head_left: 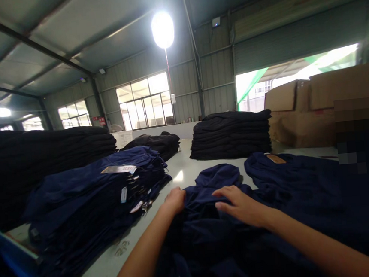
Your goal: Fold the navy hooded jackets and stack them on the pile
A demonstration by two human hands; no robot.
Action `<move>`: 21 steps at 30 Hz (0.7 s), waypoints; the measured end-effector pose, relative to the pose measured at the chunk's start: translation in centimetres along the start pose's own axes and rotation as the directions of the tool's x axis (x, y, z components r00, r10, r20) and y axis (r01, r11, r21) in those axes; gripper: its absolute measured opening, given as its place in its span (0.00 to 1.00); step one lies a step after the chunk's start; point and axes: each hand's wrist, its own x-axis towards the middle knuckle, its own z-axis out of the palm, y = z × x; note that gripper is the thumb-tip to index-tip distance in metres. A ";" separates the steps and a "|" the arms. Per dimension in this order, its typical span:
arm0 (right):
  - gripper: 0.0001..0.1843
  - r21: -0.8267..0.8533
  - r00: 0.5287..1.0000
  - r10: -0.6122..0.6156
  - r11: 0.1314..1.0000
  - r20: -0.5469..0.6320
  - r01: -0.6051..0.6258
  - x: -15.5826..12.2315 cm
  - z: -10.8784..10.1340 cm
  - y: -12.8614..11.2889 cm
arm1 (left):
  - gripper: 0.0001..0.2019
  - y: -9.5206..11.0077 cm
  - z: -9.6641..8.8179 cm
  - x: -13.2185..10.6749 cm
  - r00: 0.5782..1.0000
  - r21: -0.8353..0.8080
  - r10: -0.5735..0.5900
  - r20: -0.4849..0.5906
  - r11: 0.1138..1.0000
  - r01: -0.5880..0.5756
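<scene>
- Garment of rumpled navy cloth (205, 229), sitting on the pale smooth table (138, 239)
- left hand (176, 199): curled at its edge, can't tell if it's gripping
- right hand (242, 204): loosely spread over it, thumb held apart

No legible text, hang tag (119, 169) on navy pile (69, 189) blurred, red wall sign (102, 120) too small

Garment (208, 229) on table (181, 160), clothes pile (80, 203) left, cartons (296, 124) behind right.

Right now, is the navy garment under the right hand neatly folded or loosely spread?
Loosely spread: the navy garment lies in uneven wrinkles beneath the right hand; its near part is too dark to judge.
</scene>
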 end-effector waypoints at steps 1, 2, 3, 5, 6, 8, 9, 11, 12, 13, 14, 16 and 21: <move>0.31 0.037 0.995 -0.075 0.997 0.059 0.073 -0.4 0.2 -1.3 | 0.20 0.3 -0.1 0.0 0.999 -0.037 0.006 -0.038 0.999 -0.008; 0.33 0.043 0.986 -0.116 0.993 0.120 0.112 -0.8 0.4 -2.3 | 0.23 0.5 0.0 -0.1 0.999 -0.046 0.016 -0.047 0.999 -0.018; 0.32 0.034 0.974 -0.138 0.990 0.181 0.134 -1.1 0.6 -2.8 | 0.24 0.4 0.1 -0.2 0.999 -0.054 0.012 -0.042 0.998 -0.015; 0.20 0.008 0.962 -0.148 0.989 0.228 0.150 -1.2 0.5 -2.3 | 0.21 -0.2 0.4 -0.3 0.999 -0.076 -0.027 -0.023 0.997 0.025; 0.14 0.020 0.968 -0.154 0.988 0.200 0.154 -1.0 0.0 -1.4 | 0.19 -0.8 0.4 -0.2 0.998 -0.092 -0.059 -0.023 0.994 0.057; 0.11 0.105 0.990 -0.138 0.986 0.042 0.133 -0.3 -1.7 1.6 | 0.14 -2.0 0.1 0.1 0.988 -0.131 -0.144 -0.060 0.982 0.135; 0.11 0.151 0.995 -0.076 0.985 -0.059 0.084 0.2 -2.8 3.4 | 0.13 -2.6 -0.1 0.2 0.976 -0.152 -0.195 -0.093 0.972 0.179; 0.12 0.211 0.927 0.202 0.968 -0.317 -0.138 1.2 -5.1 6.9 | 0.15 -3.2 -0.7 0.5 0.935 -0.185 -0.310 -0.173 0.943 0.278; 0.17 0.259 0.835 0.376 0.921 -0.403 -0.290 1.6 -6.0 8.4 | 0.17 -3.3 -1.0 0.5 0.908 -0.195 -0.364 -0.208 0.925 0.326; 0.21 0.280 0.782 0.440 0.896 -0.443 -0.345 2.0 -6.6 9.5 | 0.19 -3.2 -1.2 0.6 0.883 -0.199 -0.406 -0.235 0.909 0.365; 0.22 0.297 0.737 0.488 0.872 -0.467 -0.389 2.2 -6.9 10.3 | 0.20 -2.9 -1.4 0.6 0.865 -0.197 -0.432 -0.253 0.899 0.391; 0.24 0.249 0.740 0.473 0.881 -0.478 -0.402 2.4 -6.7 10.5 | 0.21 -1.9 -1.6 0.4 0.865 -0.176 -0.434 -0.250 0.899 0.400; 0.26 -0.113 0.972 0.174 0.975 -0.155 -0.192 2.1 -2.2 7.2 | 0.26 2.1 -0.5 -0.9 0.958 -0.135 -0.280 -0.065 0.953 0.270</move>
